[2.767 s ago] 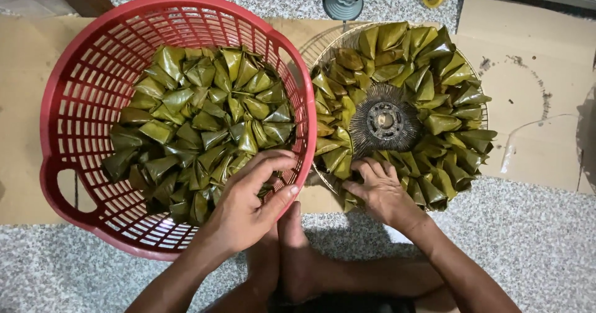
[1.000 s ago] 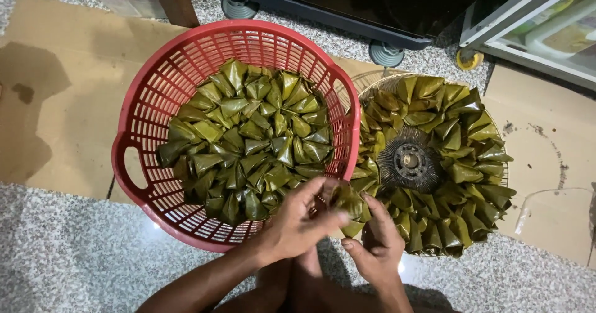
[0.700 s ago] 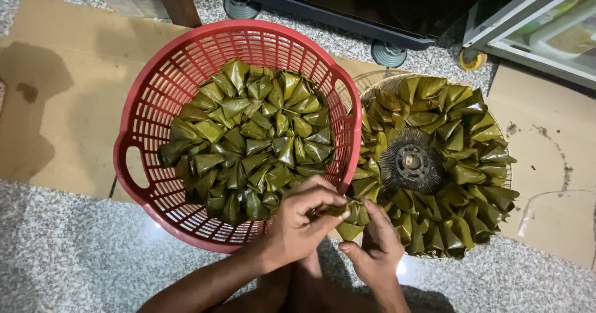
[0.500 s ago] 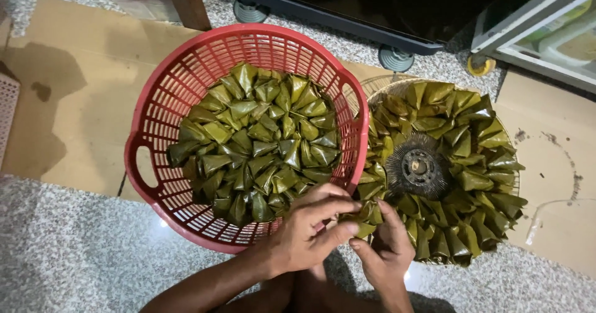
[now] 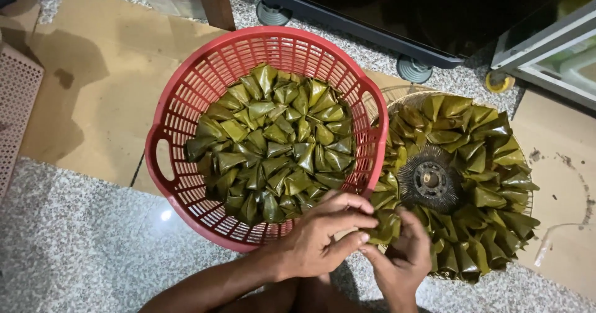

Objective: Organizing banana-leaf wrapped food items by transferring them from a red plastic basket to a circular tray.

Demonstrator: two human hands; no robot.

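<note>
- Leaf-wrapped parcel (image 5: pixel 386 226), a small green cone of folded leaf, sits pinched between both hands just past the near rim of the red basket, at the near-left edge of the round tray.
- Left hand (image 5: pixel 323 235) is curled closed, its fingers (image 5: pixel 351 202) arched over the top of the parcel and its thumb under it.
- Right hand (image 5: pixel 400 257) meets it from below and the right, its fingertips closed on the same parcel; how firmly each hand grips I cannot tell.
- Red plastic basket (image 5: pixel 186 192) stands on the floor to the left, filled with a heap of loose parcels (image 5: pixel 279 142) of the same kind, lying every way.
- Round tray (image 5: pixel 397 99) stands touching or just beside the basket on the right; its parcels (image 5: pixel 490 158) lie in ordered rings around a dark metal hub (image 5: pixel 429 181), points outward.
- Step in hand, as I judge it: one parcel, taken from the basket, is being set into the near-left part of the ring.
- Much remains in the basket, while the tray looks nearly full.
- Next move calls for turning the parcel to match its neighbours and pressing it snugly into the ring without knocking the others askew.
- Flattened cardboard (image 5: pixel 93 89) lies under both on the speckled floor (image 5: pixel 74 251).
</note>
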